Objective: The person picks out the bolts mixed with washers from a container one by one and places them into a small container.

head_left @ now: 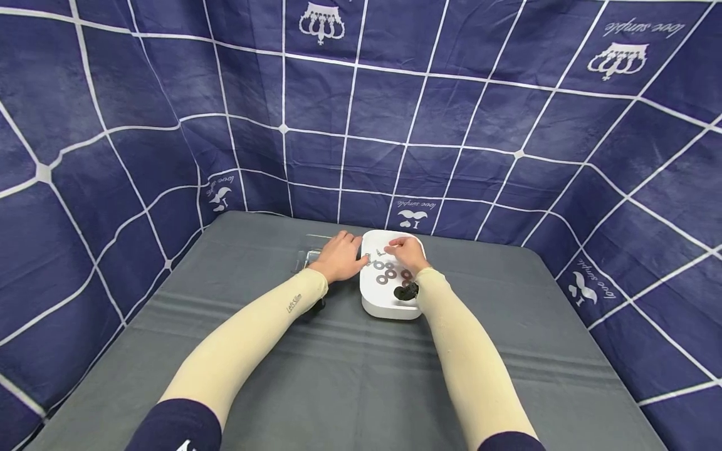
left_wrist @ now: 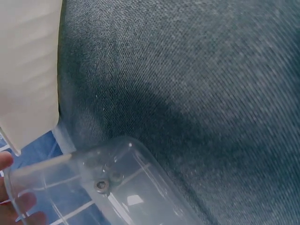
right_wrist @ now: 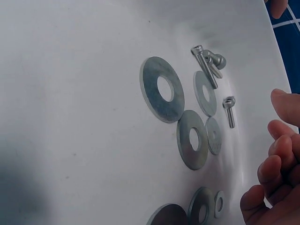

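A white tray (head_left: pixel 389 307) with raised sides holds several flat metal washers (right_wrist: pixel 164 89) and a few small socket-head screws (right_wrist: pixel 229 110) near its far end. My right hand (head_left: pixel 407 252) hovers over the tray's far right part, fingers loosely bent and apart from the thumb, with nothing visible between them. At the tray's left rim, my left hand (head_left: pixel 340 258) holds the edge of a clear plastic container (left_wrist: pixel 136 187) between thumb and fingers. One screw (left_wrist: pixel 101 186) shows in that container. Most of the left hand's grip is hidden in the head view.
The grey cloth-covered table (head_left: pixel 350 376) spreads around the tray. A blue curtain (head_left: pixel 383 125) with white lines rises behind and on both sides. Beneath the right wrist is a black object (head_left: pixel 406 292), probably its camera.
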`<action>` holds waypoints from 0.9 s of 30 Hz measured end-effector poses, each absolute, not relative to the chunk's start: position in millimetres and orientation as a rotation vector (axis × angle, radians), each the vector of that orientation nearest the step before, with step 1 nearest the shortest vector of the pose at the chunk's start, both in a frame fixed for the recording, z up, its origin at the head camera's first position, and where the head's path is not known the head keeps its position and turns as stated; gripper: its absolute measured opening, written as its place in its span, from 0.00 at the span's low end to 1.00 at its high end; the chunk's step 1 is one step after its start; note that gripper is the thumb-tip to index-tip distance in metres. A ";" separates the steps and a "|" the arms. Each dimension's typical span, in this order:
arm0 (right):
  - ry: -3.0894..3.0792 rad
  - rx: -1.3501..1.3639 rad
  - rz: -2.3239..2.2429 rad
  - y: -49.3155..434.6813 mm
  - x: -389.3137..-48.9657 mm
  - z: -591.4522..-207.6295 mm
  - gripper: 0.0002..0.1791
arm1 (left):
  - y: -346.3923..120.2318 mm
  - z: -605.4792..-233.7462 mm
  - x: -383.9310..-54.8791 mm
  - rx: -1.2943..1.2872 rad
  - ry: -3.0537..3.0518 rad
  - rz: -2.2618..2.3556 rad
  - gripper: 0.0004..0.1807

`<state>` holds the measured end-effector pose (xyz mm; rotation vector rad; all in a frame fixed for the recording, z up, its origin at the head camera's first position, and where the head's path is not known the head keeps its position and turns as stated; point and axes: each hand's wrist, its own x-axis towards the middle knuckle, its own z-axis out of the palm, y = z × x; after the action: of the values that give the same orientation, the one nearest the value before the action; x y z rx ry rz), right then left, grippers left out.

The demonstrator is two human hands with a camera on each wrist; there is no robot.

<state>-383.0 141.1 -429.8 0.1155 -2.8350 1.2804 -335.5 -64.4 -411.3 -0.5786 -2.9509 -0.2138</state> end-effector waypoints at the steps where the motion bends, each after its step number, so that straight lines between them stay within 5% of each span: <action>1: -2.840 0.116 1.266 140.2 -383.0 -430.4 0.18 | -64.3 -412.0 -335.7 -0.579 -2.955 -0.214 0.36; 27: -2.913 0.021 1.232 138.7 -389.3 -440.4 0.18 | -48.3 -419.9 -346.0 -0.572 -3.009 -0.288 0.42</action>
<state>-389.3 138.7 -440.4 0.0212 -2.9130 1.2318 -346.0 -48.3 -419.9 -0.5716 -3.0092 -0.2881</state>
